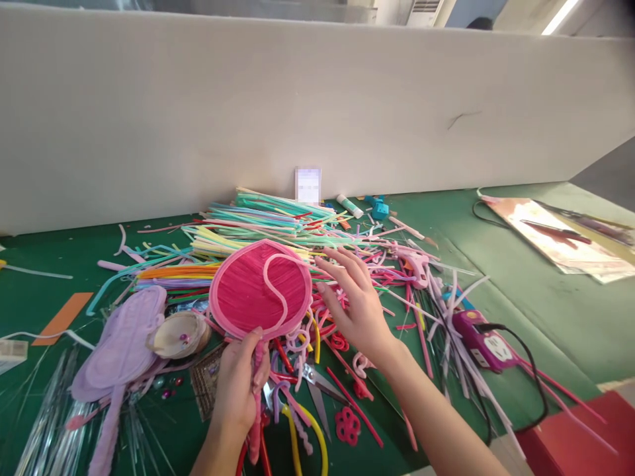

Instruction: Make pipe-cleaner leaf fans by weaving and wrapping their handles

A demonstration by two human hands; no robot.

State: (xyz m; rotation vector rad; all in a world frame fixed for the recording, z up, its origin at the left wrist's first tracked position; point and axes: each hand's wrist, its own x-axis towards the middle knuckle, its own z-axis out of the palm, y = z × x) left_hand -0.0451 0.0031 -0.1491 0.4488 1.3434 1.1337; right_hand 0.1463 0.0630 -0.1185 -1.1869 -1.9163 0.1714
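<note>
above a green table (520,284), a person's left hand (239,383) is gripping the handle (255,426) of a pink paddle (241,287), which is facing the camera before a heap of colored stems (268,219). a pale pink strip (266,274) is snaking across its face. the right hand (356,307) is hovering open beside the paddle, fingers spreading; the view is not showing whether it is touching the strip. scissors (317,390) are lying open below, while a purple paddle (129,340) is resting at left beside a small bowl (171,340).
</note>
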